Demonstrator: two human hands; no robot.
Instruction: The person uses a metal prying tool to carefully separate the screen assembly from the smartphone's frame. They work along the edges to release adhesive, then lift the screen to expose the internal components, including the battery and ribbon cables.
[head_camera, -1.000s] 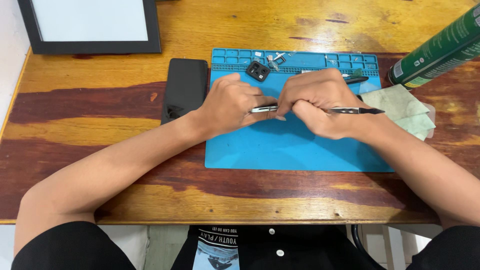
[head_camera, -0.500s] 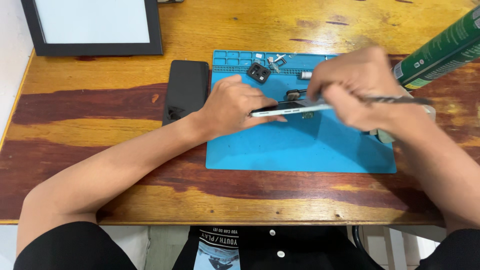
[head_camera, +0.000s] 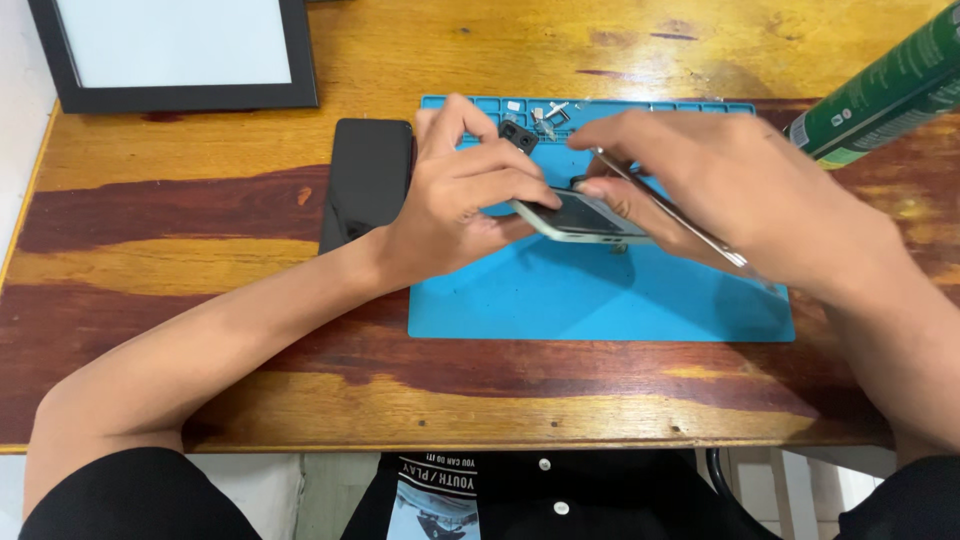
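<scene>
A flat black slab, seemingly a removed screen panel (head_camera: 366, 180), lies on the wooden table (head_camera: 200, 260) left of the blue silicone work mat (head_camera: 600, 300). The left hand (head_camera: 455, 195) grips a pale green phone body (head_camera: 580, 218) tilted above the mat; the right hand (head_camera: 720, 190) pinches thin metal tweezers (head_camera: 670, 215) at its upper end. Small parts (head_camera: 535, 118) sit in the mat's trays, so disassembly looks well underway, not finished

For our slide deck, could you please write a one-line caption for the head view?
Left hand steadies a phone body above a blue mat while right hand works thin metal tweezers.
</scene>
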